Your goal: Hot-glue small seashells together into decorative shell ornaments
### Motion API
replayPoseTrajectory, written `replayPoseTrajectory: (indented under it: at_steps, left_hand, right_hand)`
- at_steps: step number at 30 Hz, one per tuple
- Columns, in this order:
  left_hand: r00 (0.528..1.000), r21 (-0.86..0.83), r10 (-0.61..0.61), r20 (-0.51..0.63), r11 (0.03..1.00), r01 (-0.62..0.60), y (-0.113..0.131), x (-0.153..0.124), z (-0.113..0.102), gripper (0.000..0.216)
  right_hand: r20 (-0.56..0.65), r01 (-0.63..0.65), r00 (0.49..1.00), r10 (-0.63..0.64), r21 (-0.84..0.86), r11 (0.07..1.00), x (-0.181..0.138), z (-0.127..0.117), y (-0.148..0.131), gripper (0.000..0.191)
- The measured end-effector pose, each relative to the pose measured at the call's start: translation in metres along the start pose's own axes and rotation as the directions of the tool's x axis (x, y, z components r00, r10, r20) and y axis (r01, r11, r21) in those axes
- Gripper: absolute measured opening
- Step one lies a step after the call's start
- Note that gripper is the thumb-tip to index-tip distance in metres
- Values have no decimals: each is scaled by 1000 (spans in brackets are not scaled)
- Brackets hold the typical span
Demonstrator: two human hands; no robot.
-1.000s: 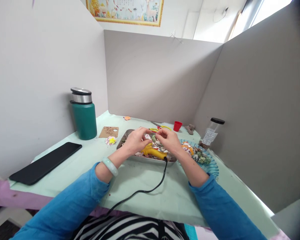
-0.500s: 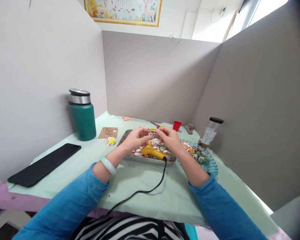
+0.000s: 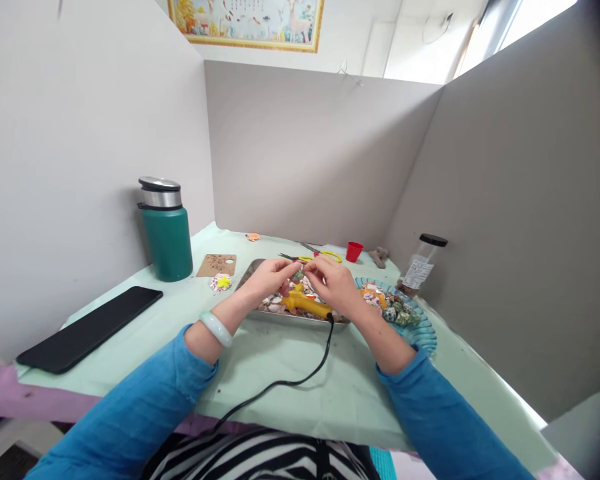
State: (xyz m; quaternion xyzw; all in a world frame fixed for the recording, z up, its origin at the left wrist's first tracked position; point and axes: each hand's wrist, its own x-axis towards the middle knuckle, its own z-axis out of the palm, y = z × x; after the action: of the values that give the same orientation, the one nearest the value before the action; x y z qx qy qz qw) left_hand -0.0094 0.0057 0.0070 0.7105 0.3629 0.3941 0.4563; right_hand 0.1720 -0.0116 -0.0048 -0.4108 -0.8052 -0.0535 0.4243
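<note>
Above a metal tray (image 3: 253, 272) of shells, my left hand (image 3: 273, 279) pinches a small greenish stone-like piece (image 3: 298, 275) between thumb and fingers. My right hand (image 3: 330, 280) is closed in a pinch close beside that piece; whatever its fingertips hold is too small to make out. Below both hands a yellow glue gun (image 3: 307, 305) lies across the shells, its black cord (image 3: 300, 383) running over the table toward me. To the right of my right wrist a blue glass plate (image 3: 429, 333) carries shells, green stones and orange pieces.
Scissors with yellow handles (image 3: 333, 256) and a red cup (image 3: 354, 251) are behind the tray. At left stand a green bottle (image 3: 167, 243), a black slab (image 3: 90, 329), a brown card (image 3: 217, 265) and a flower-like shell piece (image 3: 221, 283). A black-lidded jar (image 3: 420, 267) leans at right.
My hands have come closer together, the right one shifting left and its fingertips lowering to the left fingers. The greenish piece now shows between them, and the scissors are less covered.
</note>
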Motion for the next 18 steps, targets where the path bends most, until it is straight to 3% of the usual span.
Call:
replayPoseTrajectory:
  at_steps: [11, 18]
  left_hand:
    - [999, -11, -17, -41, 1000, 16, -2, 2, -1, 39]
    - [999, 27, -33, 7, 999, 33, 1, 1, 0, 48]
  right_hand:
    - [32, -264, 965, 262, 85, 961, 5, 0, 7, 10]
    - [200, -456, 890, 410, 388, 801, 7, -3, 0, 11]
